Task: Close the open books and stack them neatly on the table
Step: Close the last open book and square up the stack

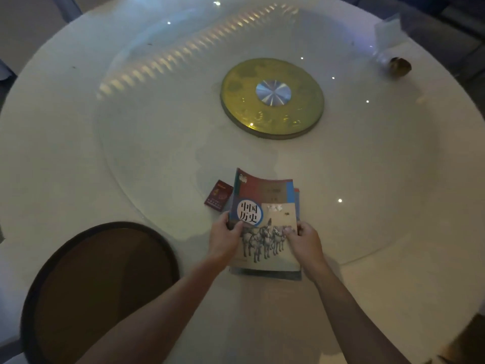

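Note:
A closed history textbook [265,206], with a red-brown top band and horses on its cover, lies on top of a stack of books [273,275] near the front of the round white table [78,153]. Blue edges of the lower books show at the stack's right and bottom. My left hand [225,236] grips the top book's left edge, thumb on the cover. My right hand [304,240] holds its right edge, fingers on the cover. The top book's far end curls up slightly.
A small dark red box [219,196] lies just left of the stack. A glass turntable with a gold hub [271,98] fills the table's middle. A dark round chair seat [102,287] sits at front left. A small brown object [400,66] and clear wrapper lie far right.

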The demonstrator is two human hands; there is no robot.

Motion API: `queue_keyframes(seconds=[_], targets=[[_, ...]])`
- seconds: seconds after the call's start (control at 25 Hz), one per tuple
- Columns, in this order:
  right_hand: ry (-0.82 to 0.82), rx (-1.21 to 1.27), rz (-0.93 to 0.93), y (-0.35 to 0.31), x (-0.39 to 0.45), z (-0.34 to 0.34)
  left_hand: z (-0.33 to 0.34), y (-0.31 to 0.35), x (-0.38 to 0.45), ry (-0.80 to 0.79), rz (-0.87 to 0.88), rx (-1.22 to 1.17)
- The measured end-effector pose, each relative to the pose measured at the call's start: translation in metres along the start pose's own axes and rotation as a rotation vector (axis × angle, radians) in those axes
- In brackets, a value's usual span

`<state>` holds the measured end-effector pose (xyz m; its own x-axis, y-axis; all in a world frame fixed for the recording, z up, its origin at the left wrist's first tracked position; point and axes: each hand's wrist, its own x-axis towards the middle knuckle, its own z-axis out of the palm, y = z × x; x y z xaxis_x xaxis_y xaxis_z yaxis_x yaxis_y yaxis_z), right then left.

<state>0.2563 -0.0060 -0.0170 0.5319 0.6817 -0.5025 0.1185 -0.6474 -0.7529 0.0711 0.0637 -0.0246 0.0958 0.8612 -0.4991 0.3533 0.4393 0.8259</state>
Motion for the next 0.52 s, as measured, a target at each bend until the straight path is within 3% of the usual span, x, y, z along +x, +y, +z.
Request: queue_keyframes(seconds=[0.24,0.52], targets=[[0.050,-0.146,0.074,0.029,0.006,-0.007,0.026,-0.016,-0.001,0.051,0.029,0.190],[0.096,-0.520,-0.013,0.035,0.016,-0.004,0.025,-0.027,0.002,0.119,0.028,0.507]])
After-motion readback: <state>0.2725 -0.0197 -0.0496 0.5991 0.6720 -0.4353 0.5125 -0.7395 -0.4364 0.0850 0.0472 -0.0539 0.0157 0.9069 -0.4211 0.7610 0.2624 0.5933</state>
